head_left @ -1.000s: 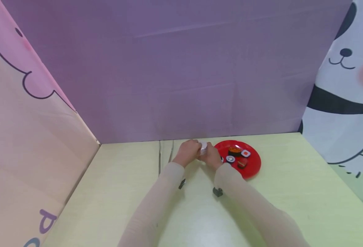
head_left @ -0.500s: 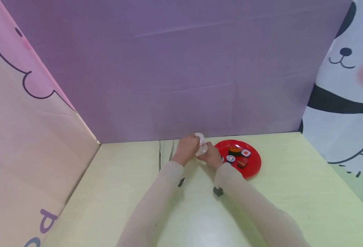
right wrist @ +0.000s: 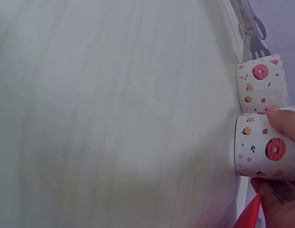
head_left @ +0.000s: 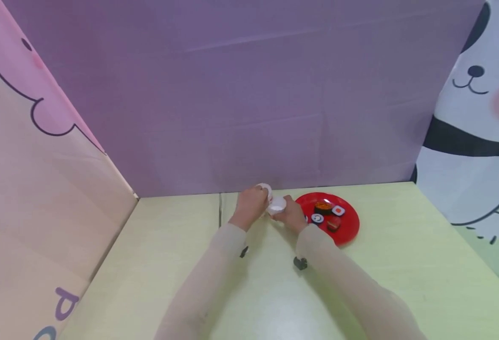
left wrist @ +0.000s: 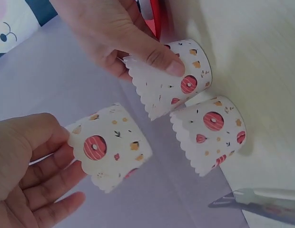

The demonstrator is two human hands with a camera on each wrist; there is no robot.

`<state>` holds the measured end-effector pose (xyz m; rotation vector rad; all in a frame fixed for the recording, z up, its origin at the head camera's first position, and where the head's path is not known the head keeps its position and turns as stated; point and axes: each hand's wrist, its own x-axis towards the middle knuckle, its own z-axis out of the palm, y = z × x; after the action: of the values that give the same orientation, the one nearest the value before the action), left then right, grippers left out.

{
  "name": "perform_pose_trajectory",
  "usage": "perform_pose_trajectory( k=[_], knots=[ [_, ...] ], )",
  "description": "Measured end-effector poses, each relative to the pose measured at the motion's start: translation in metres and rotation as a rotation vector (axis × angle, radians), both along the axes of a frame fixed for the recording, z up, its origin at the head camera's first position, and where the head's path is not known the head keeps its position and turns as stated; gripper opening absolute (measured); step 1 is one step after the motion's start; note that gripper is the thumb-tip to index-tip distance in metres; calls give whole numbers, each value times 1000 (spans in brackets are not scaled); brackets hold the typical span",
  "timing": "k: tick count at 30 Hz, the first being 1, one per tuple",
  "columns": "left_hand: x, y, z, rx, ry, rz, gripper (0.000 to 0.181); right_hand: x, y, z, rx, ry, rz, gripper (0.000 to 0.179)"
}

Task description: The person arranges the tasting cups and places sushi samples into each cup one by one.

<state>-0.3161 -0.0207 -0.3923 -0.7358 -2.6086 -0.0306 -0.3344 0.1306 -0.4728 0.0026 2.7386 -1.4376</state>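
My left hand (left wrist: 38, 166) pinches a white paper baking cup (left wrist: 112, 147) with donut prints by its scalloped rim, tilted in the air in the left wrist view. My right hand (head_left: 291, 215) grips a second matching baking cup (right wrist: 259, 149), its thumb on the outside wall. Beside that one a third baking cup (left wrist: 211, 135) stands on the table, close against it in the right wrist view. From the head view, both hands meet at the back middle of the table, and the right one's cup (head_left: 277, 204) shows its mouth.
Just right of my right hand lies a red plate (head_left: 352, 229) with several toy sushi pieces (head_left: 323, 208). A fork (right wrist: 254, 45) lies beyond the standing cup. A purple backdrop (head_left: 249, 94) rises behind the table's back edge.
My left hand has drawn away to the left, lifting one cup off from the right hand's cup, which now shows separately. The right hand has stayed nearly in place.
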Motion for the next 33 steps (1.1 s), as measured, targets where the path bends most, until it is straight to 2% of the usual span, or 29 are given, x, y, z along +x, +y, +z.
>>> perform_pose_trajectory(
  k=[5, 9, 16, 23, 28, 33],
  knots=[
    [4, -6, 4, -21, -30, 57, 13, 0, 0, -1, 10, 1, -3, 63],
    [7, -10, 5, -22, -50, 71, 13, 0, 0, 0, 18, -8, -6, 62],
    [13, -13, 5, -47, -130, 66, 13, 3, 0, 2, 20, -10, 0, 61],
    [21, -14, 1, -2, -188, 35, 22, 2, 1, 4, 9, -34, 10, 62],
    [25, -13, -5, 2, -191, 7, 25, 1, 0, 2, 22, -22, 8, 61],
    [26, -10, -14, 0, -221, 7, 18, 0, 0, 2, 44, 12, 8, 60]
  ],
)
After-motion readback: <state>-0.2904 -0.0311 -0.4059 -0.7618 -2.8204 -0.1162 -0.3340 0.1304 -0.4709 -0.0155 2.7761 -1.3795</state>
